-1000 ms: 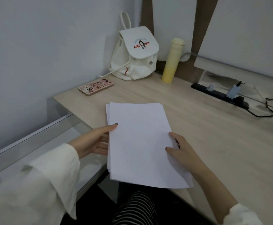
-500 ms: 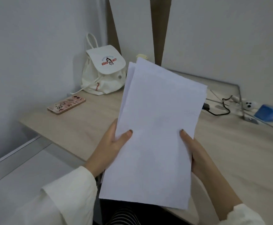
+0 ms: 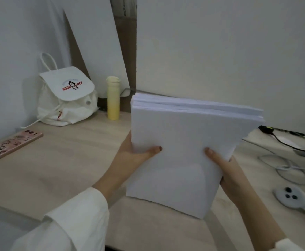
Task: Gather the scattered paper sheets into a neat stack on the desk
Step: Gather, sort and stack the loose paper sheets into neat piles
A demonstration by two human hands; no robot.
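Observation:
A bundle of white paper sheets (image 3: 184, 142) stands nearly upright, its bottom edge down at the light wooden desk (image 3: 66, 160). The top edges of the sheets show as a slightly uneven band. My left hand (image 3: 131, 156) grips the bundle's left side, thumb across the front. My right hand (image 3: 227, 171) grips the right side the same way, its fingers hidden behind the paper.
A white backpack (image 3: 66, 98) and a yellow bottle (image 3: 113, 98) stand at the back by the wall. A pink phone (image 3: 12, 144) lies at the left. Cables (image 3: 284, 140) and a grey controller (image 3: 293, 198) lie at the right.
The sheets lay flat on the desk a second ago. Both hands lifted them, then brought them upright with the lower edge at the desk. The camera view has shifted right.

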